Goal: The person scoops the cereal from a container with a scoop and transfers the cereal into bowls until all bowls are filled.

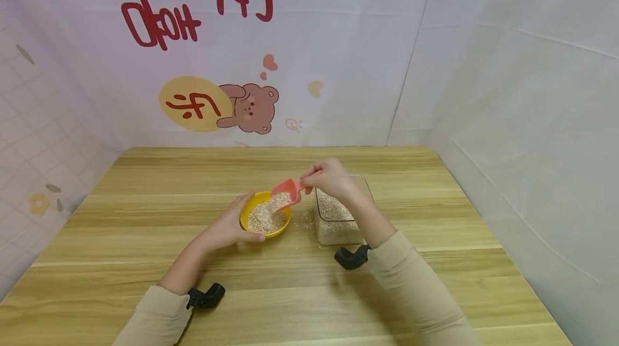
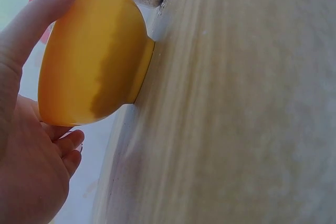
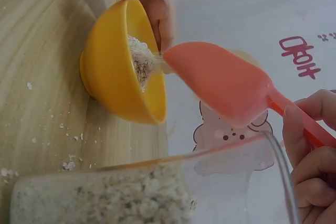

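Observation:
A yellow bowl [image 2: 100,56] stands on the wooden table, partly filled with oat flakes [image 1: 263,221]. My left hand [image 1: 229,228] grips it from the left side, thumb at the near rim and fingers round the far side. Over the bowl's right rim, my right hand [image 1: 330,178] holds a pink scoop [image 3: 220,80] by its handle. The scoop tips down toward the bowl, and flakes slide off its lip onto the heap. Some flakes still lie in the scoop.
Just right of the bowl, a clear rectangular container [image 1: 338,221] of oat flakes sits under my right forearm. Loose flakes [image 3: 68,164] are scattered on the table [image 1: 271,292] between bowl and container. A printed cloth wall [image 1: 338,93] rises behind the table.

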{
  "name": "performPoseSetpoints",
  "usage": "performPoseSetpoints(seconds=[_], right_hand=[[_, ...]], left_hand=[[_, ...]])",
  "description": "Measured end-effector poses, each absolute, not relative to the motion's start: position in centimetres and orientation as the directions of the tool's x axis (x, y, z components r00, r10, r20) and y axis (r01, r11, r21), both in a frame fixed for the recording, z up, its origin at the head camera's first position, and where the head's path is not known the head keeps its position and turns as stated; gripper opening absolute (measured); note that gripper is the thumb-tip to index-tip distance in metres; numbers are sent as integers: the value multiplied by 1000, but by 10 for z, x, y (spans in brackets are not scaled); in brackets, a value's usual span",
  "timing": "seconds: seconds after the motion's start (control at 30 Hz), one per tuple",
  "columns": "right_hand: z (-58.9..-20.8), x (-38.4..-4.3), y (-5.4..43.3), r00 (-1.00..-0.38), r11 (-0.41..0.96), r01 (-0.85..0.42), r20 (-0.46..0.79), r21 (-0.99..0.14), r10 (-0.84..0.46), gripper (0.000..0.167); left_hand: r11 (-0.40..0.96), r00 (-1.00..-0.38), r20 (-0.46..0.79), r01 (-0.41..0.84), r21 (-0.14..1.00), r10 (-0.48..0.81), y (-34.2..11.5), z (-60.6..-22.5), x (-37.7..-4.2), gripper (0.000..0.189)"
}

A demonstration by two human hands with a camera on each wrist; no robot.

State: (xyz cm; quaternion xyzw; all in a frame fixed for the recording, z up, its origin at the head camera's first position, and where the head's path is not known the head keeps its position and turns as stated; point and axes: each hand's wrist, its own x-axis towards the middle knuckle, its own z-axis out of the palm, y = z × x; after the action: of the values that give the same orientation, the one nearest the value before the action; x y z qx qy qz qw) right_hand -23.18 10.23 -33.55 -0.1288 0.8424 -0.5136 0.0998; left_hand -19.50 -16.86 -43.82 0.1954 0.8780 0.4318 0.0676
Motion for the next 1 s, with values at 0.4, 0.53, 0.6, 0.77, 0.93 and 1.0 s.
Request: performPoseSetpoints(seconds=[0.4, 0.53, 0.6, 0.77, 0.93, 1.0], right_hand=[[-323, -231, 96, -937, 501, -161, -28, -850, -349, 4], [-323, -233, 95, -933, 495, -171, -21, -852, -358, 4], [-322, -233, 96, -934, 493, -171, -19, -853, -357, 4], [-324, -230, 98, -933, 478, -188, 4, -858, -359, 3], [-330, -228, 102, -936, 451, -179, 11, -875, -351, 4], [-332, -227, 103, -940, 433, -165, 7, -886, -342, 5]], left_hand=[[550, -916, 48, 280, 787, 398, -168, -438, -195, 119], [546, -917, 48, 277, 791, 396, -168, -439, -195, 119], [544, -917, 44, 273, 793, 395, -168, -439, -195, 118], [543, -919, 36, 263, 798, 392, -168, -439, -194, 118], [542, -920, 38, 263, 798, 391, -168, -439, -194, 119], [542, -919, 37, 264, 797, 393, -168, -440, -195, 119]])
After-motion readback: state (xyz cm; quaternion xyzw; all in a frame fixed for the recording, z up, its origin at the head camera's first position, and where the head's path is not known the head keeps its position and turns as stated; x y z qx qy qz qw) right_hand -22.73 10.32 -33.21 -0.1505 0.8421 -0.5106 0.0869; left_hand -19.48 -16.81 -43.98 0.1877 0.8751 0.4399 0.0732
